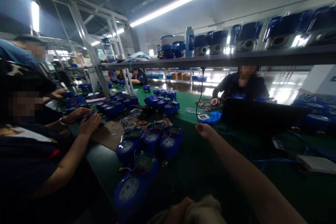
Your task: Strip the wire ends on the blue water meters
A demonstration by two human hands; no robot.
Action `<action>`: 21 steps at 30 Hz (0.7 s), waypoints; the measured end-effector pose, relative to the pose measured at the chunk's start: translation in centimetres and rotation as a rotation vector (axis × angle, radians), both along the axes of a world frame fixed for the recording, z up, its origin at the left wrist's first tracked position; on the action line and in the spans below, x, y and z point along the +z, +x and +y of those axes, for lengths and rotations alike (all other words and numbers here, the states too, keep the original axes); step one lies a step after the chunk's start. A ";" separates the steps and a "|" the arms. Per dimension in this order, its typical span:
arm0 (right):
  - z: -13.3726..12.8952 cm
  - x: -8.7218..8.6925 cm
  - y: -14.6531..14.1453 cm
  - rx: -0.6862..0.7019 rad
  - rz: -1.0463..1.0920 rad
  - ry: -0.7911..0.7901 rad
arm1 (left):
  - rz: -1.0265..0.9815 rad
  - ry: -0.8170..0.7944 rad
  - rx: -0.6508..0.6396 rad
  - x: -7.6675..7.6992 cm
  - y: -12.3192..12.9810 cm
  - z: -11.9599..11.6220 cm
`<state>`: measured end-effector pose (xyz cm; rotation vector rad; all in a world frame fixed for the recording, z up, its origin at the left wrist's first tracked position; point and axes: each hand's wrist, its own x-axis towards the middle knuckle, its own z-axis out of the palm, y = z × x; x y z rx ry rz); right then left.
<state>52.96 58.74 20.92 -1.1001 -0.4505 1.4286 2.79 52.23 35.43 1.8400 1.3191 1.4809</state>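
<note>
My right hand (204,132) reaches out over the green table, its fingers curled together. Whatever they hold, if anything, is too small to make out. Just beyond it lie a small white device (203,117) and a crumpled blue cloth (214,117). My left hand (181,210) is low at the bottom edge, dim and partly cut off, with fingers bent round what looks like a pale cloth (206,209). To its left stands a blue water meter (128,189) with a round dial and a small screen. Several more meters (168,142) with loose wires sit behind it.
At the left, a co-worker's hands (90,122) work on a blue part. A black monitor (262,115) stands at the right, with cables (265,161) near it. Another person (241,84) sits opposite. An overhead shelf (223,58) carries large blue meters. A black cable (201,94) hangs down.
</note>
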 end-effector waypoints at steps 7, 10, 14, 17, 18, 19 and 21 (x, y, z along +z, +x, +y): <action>0.5 -1.3 4.3 -0.164 -0.326 -0.030 | -0.040 0.060 0.165 -1.1 0.1 0.6; -2.4 -3.7 6.7 -0.152 -0.511 0.005 | -0.030 0.058 0.192 -0.6 1.1 -0.3; -6.0 -5.7 10.2 -0.090 -0.778 0.113 | -0.012 0.050 0.213 0.6 3.5 -2.9; -8.1 -6.1 13.0 -0.022 -0.969 0.209 | 0.003 0.065 0.218 0.6 7.1 -6.5; -8.7 -6.2 13.9 -0.001 -1.032 0.234 | 0.011 0.074 0.214 0.2 8.8 -8.0; -9.2 -6.2 14.6 0.017 -1.092 0.252 | 0.020 0.085 0.205 -0.5 10.6 -9.7; -9.9 -6.3 15.5 0.043 -1.203 0.277 | 0.053 0.103 0.166 -2.7 14.7 -13.4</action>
